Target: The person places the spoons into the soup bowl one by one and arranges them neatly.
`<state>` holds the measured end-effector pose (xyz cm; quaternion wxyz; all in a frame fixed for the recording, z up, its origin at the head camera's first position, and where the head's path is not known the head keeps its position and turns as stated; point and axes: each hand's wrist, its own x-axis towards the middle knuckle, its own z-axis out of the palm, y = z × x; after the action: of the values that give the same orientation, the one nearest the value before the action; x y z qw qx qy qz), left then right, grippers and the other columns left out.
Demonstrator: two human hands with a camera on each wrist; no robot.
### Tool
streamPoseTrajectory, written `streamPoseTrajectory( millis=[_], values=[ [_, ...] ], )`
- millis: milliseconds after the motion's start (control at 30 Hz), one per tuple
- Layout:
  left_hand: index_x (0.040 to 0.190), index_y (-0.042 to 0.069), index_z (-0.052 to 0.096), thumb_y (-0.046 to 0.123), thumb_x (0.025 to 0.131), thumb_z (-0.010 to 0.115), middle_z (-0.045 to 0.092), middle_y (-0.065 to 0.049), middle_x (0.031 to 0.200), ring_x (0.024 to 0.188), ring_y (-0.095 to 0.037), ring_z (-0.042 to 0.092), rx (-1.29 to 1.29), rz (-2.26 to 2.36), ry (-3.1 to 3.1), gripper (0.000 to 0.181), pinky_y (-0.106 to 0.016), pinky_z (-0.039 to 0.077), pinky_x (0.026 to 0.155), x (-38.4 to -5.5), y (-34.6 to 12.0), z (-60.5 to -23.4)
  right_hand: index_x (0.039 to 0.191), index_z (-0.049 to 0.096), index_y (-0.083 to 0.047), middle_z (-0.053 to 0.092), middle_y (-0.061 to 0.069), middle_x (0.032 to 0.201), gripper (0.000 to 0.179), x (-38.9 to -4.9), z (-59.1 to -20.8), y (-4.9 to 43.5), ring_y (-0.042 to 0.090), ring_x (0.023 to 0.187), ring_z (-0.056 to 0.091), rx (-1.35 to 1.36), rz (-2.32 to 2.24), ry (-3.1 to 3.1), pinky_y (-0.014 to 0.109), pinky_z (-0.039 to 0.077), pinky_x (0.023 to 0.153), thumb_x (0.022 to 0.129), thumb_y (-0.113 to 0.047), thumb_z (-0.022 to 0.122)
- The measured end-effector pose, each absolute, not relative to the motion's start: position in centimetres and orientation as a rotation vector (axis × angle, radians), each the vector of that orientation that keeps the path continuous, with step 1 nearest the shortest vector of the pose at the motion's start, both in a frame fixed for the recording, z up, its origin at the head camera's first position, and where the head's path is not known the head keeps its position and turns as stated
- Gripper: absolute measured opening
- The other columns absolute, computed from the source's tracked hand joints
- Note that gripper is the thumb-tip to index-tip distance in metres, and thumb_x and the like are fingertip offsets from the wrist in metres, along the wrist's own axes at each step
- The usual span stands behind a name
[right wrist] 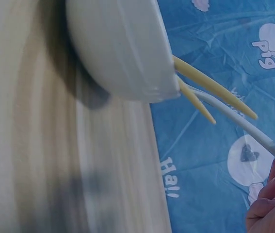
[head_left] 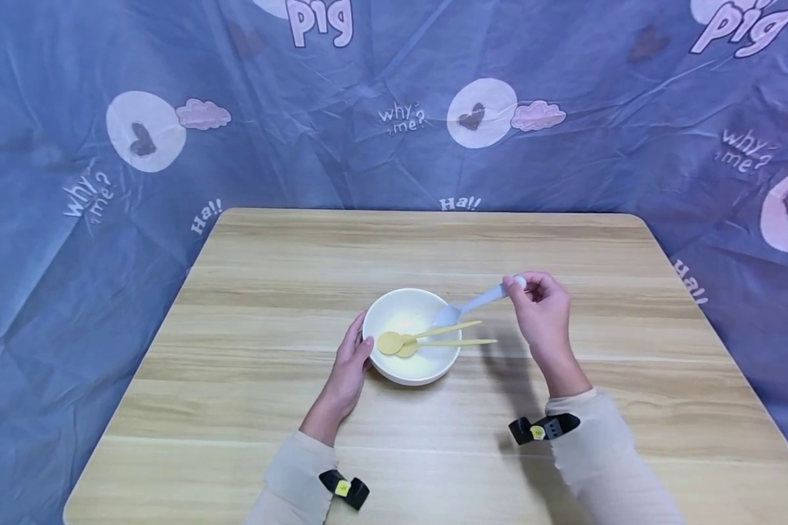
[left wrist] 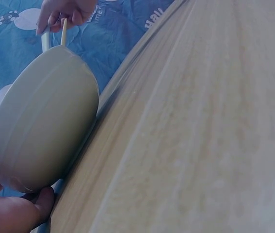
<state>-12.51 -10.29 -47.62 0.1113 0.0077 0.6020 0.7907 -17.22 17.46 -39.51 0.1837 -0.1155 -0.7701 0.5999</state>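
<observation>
A white bowl (head_left: 410, 373) is on the table, tilted or lifted too little to tell. My left hand (head_left: 349, 362) grips its left side, thumb at the rim and fingers along the outer wall. Two yellow spoons (head_left: 390, 343) lie in the bowl, their handles sticking out over the right rim. With thumb and fingertips my right hand (head_left: 543, 315) pinches the handle end of a pale blue spoon (head_left: 484, 297), whose head is inside the bowl's right part. In the right wrist view, the pale spoon (right wrist: 239, 119) runs beside the yellow handles (right wrist: 215, 87).
The bowl is near the middle of a wood-grain table (head_left: 236, 292) with rounded back corners. Behind and around it hangs a blue printed cloth (head_left: 341, 153). Each sleeve carries a black wrist device (head_left: 543, 429).
</observation>
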Motion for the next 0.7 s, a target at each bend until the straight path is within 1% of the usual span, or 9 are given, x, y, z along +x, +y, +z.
streamPoseTrajectory(
  millis=[100, 367, 533, 700],
  values=[
    [0.152, 0.015, 0.012, 0.014, 0.102, 0.032, 0.008, -0.009, 0.159, 0.145, -0.026, 0.008, 0.024, 2.321, 1.769, 0.054, -0.049, 0.016, 0.115, -12.5, -10.3, -47.6, 0.085, 0.062, -0.007, 0.051, -0.007, 0.069, 0.011, -17.2, -40.0, 17.1, 0.005, 0.060, 0.043, -0.316, 1.655, -2.211, 0.013, 0.035, 0.049, 0.083, -0.014, 0.070],
    [0.152, 0.013, 0.012, 0.015, 0.102, 0.032, 0.007, -0.009, 0.159, 0.145, -0.027, 0.007, 0.051, 2.343, 1.747, 0.054, -0.050, 0.015, 0.115, -12.5, -10.4, -47.8, 0.089, 0.063, 0.003, 0.048, -0.005, 0.066, 0.017, -17.1, -40.7, 16.3, 0.005, 0.058, 0.041, -0.277, 1.635, -2.320, 0.013, 0.033, 0.048, 0.082, -0.010, 0.071],
    [0.152, 0.013, 0.011, 0.015, 0.102, 0.032, 0.006, -0.009, 0.159, 0.145, -0.026, 0.007, 0.045, 2.340, 1.745, 0.054, -0.049, 0.015, 0.115, -12.5, -10.4, -47.8, 0.091, 0.063, 0.005, 0.047, -0.003, 0.067, 0.017, -17.2, -41.3, 16.2, 0.005, 0.059, 0.041, -0.289, 1.653, -2.378, 0.012, 0.033, 0.047, 0.082, -0.008, 0.070],
    [0.152, 0.013, 0.011, 0.015, 0.102, 0.032, 0.006, -0.009, 0.159, 0.145, -0.027, 0.007, 0.039, 2.340, 1.747, 0.054, -0.049, 0.016, 0.115, -12.5, -10.4, -47.6, 0.090, 0.063, 0.003, 0.048, -0.001, 0.068, 0.018, -17.1, -41.6, 15.9, 0.006, 0.060, 0.041, -0.257, 1.634, -2.408, 0.012, 0.034, 0.048, 0.083, -0.012, 0.070]
  ],
)
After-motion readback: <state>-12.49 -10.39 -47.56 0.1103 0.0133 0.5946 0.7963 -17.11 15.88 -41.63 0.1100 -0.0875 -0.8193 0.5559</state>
